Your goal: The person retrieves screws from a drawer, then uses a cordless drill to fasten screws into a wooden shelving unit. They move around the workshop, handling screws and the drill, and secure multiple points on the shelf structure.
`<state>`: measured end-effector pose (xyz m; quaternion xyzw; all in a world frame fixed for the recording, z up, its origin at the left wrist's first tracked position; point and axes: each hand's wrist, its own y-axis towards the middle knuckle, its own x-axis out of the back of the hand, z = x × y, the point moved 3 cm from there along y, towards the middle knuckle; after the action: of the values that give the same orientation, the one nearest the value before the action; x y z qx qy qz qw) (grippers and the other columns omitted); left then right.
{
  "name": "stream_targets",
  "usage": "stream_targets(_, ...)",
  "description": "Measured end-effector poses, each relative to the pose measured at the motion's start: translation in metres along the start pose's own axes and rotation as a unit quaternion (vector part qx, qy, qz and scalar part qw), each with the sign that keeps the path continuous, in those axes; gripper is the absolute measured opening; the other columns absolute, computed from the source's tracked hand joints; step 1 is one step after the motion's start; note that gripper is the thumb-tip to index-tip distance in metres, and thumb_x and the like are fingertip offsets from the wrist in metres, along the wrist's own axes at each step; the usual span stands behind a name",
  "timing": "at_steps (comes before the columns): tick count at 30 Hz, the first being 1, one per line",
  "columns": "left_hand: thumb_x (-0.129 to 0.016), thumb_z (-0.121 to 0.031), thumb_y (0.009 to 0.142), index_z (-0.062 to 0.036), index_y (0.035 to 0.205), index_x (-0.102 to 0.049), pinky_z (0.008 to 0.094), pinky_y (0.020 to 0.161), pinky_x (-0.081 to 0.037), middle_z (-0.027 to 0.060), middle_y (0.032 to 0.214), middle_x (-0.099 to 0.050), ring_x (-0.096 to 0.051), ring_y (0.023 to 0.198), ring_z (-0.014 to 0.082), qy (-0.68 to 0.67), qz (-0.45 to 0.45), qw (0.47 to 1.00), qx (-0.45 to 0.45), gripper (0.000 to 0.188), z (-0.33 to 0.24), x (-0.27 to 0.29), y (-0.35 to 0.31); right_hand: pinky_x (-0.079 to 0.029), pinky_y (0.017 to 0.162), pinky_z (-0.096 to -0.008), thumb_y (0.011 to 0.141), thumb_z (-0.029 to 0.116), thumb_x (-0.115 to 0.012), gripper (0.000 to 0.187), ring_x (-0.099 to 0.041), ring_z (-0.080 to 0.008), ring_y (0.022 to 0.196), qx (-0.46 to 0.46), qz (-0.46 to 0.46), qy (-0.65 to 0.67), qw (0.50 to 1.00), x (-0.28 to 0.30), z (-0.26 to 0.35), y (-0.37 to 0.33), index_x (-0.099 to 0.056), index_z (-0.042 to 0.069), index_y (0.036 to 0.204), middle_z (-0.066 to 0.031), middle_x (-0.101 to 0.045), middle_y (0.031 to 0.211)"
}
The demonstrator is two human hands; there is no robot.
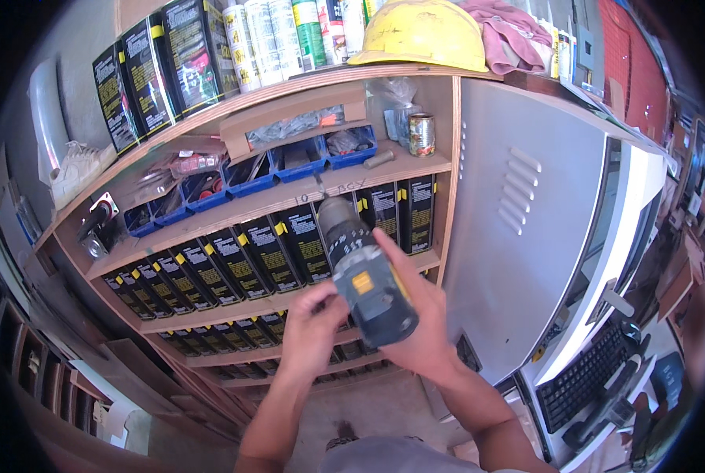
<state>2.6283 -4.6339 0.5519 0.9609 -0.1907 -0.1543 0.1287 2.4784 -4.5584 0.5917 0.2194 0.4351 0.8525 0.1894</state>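
Head view: one drill, two hands

The right hand (425, 319) is wrapped around the drill (372, 284), which is in front of the wooden shelf (234, 211) with its nose pointing away from the person. The left hand (313, 319) has its fingers curled just beside the drill; I cannot tell if they touch it or pinch something small.

To do this well, I think the right hand should hold tight and steady, and the left fingers should stay well back from the nose, because that part can spin.

Now the counting. I see one drill, one yellow hard hat (423, 38), one tin can (421, 134), one white shoe (84, 168) and one keyboard (589, 378). Three black boxes (145, 75) stand up top. I count six blue bins (300, 172). The lower boxes are too crowded to count.
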Motion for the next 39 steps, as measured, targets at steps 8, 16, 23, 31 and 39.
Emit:
stream_targets(8,-0.062,-0.033,0.109,-0.0119,0.121,-0.063,0.0281,0.078,-0.048,-0.0031,0.108,-0.066,-0.034,0.055,0.0033,-0.248,0.025,0.968,-0.013,0.024,-0.069,0.012,0.117,-0.054,0.101,-0.0357,0.071,0.010,-0.083,0.081,-0.073,-0.0214,0.108,-0.094,-0.087,0.082,0.988,0.031,0.026,0.000,-0.057,-0.002,0.147,-0.0142,-0.075,0.121)
stream_targets(16,-0.060,-0.035,0.110,-0.0124,0.124,-0.062,0.0428,0.114,-0.048,-0.0051,0.121,-0.068,-0.034,0.055,0.0015,-0.347,0.231,0.909,0.014,0.027,-0.070,-0.001,0.147,-0.054,0.094,-0.0333,0.069,0.009,-0.080,0.080,-0.071,-0.0196,0.101,-0.176,-0.102,0.026,0.979,0.024,0.034,-0.007,-0.058,-0.001,0.146,-0.0124,-0.074,0.118)
stream_targets(23,-0.059,-0.034,0.110,-0.0142,0.124,-0.061,0.0422,0.116,-0.046,-0.0054,0.124,-0.068,-0.031,0.051,0.0013,-0.346,0.223,0.910,0.044,0.024,-0.065,0.005,0.160,-0.056,0.073,-0.0311,0.073,-0.004,-0.071,0.082,-0.068,-0.0147,0.081,-0.159,-0.095,0.035,0.982,0.009,0.032,0.005,-0.050,-0.001,0.152,-0.0088,-0.074,0.102)
stream_targets(31,-0.057,-0.034,0.111,-0.0125,0.125,-0.065,0.0261,0.081,-0.045,-0.0070,0.111,-0.072,-0.029,0.048,0.0020,-0.341,0.219,0.913,0.046,0.026,-0.068,0.008,0.167,-0.053,0.098,-0.0320,0.068,0.005,-0.080,0.079,-0.071,-0.0183,0.102,-0.197,-0.124,0.043,0.972,0.000,0.033,0.013,-0.060,-0.003,0.144,-0.0115,-0.075,0.118)
stream_targets(39,-0.060,-0.033,0.110,-0.0126,0.120,-0.064,0.0373,0.104,-0.050,0.0017,0.123,-0.069,-0.043,0.061,0.0013,-0.312,0.256,0.915,0.008,0.023,-0.073,-0.003,0.182,-0.051,0.105,-0.0345,0.070,0.003,-0.080,0.072,-0.068,-0.0201,0.114,-0.154,-0.134,0.006,0.979,-0.002,0.033,0.024,-0.062,-0.003,0.139,-0.0155,-0.069,0.138)
